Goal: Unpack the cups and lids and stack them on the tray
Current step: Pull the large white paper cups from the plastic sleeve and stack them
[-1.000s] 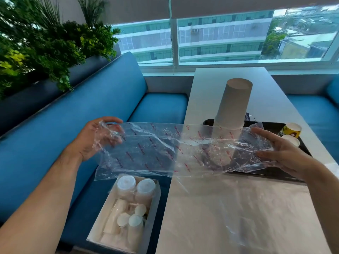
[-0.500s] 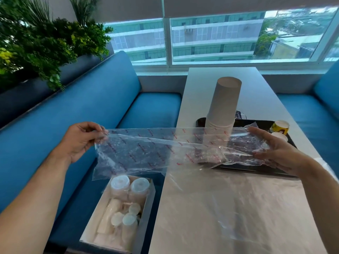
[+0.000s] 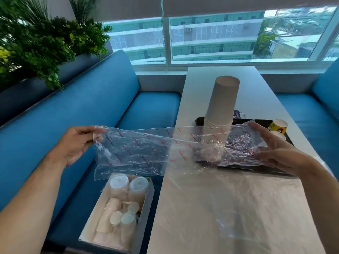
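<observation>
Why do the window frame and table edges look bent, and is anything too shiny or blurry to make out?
Head view: the wide-angle lens bows the window frame and splays the table edges. Daylight from the window glints off the crinkled plastic bag between the left hand and right hand, veiling the cup stack base. Edges look slightly soft.

A clear plastic bag [image 3: 165, 147] printed with small red lettering. A tall stack of plain grey-white paper cups [image 3: 222, 105] on a black tray [image 3: 199, 121]. At the tray's right edge, a yellow cup [image 3: 278, 126] with dark print. The table [image 3: 220, 79] is white, with a clear plastic sheet [image 3: 238, 208] over its near end. The bench [image 3: 91, 110] is blue. On it, a white box [image 3: 145, 213] holds pale, translucent wrapped cups and lids [image 3: 119, 182]. Green leafy plants [image 3: 36, 43] at upper left.
</observation>
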